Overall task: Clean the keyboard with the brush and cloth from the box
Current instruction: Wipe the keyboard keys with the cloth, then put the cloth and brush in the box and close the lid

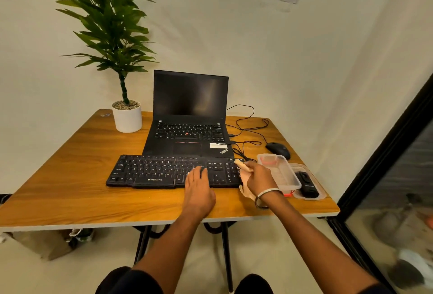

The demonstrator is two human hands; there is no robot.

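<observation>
Mid-task, by the look of it: brush is out of the box and in use at the keyboard's numpad end. Right hand has fingers curled round the brush handle, tip angled up and away toward the far right corner of the keyboard. Left hand lies flat, fingers straight, pressing the keys near centre-right to steady it. Keyboard's long axis runs left-right across the table, in front of the laptop. Cloth seems to hang under the right hand; can't tell for certain. Wiping likely still left.
</observation>
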